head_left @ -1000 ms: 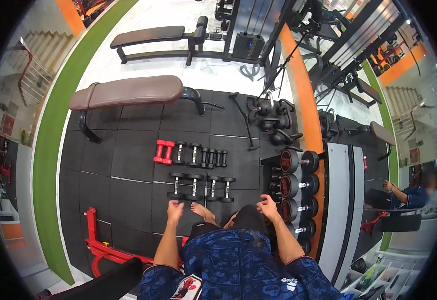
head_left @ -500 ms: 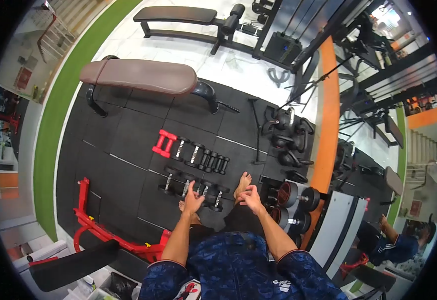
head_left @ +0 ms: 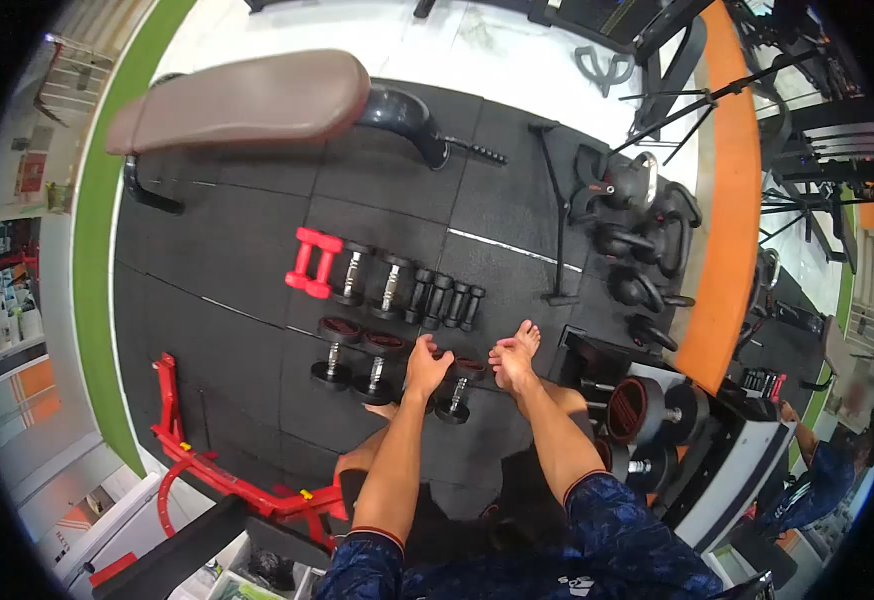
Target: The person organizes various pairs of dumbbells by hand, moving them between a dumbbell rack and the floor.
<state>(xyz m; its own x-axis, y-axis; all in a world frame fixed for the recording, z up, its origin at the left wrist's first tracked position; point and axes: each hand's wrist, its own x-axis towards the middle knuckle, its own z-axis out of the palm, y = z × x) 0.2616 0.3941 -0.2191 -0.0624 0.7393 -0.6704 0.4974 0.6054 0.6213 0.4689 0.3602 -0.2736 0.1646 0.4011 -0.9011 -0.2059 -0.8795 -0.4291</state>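
Observation:
My left hand (head_left: 427, 368) is held out over the nearer row of dumbbells, thumb and fingers apart with nothing between them. It covers most of one dumbbell in that row. Just right of it lies a dumbbell (head_left: 458, 390) with a chrome handle and black round heads. My right hand (head_left: 511, 362) hovers beside that dumbbell, in front of my bare foot (head_left: 528, 337), its fingers loosely bent and empty. Left of my hands lie two more chrome-handled dumbbells, one (head_left: 377, 370) nearer and one (head_left: 333, 356) farther left.
Behind them runs a row with red dumbbells (head_left: 313, 263), chrome-handled dumbbells (head_left: 390, 288) and several small black dumbbells (head_left: 440, 300). Kettlebells (head_left: 637, 290) stand by the mirror's orange frame (head_left: 725, 230). A rack dumbbell (head_left: 637, 410) is at right, a padded bench (head_left: 247, 100) behind, a red frame (head_left: 227, 480) at left.
My view has dipped closer to the floor. Both hands have reached forward and come nearer each other, the left now over the nearer dumbbell row.

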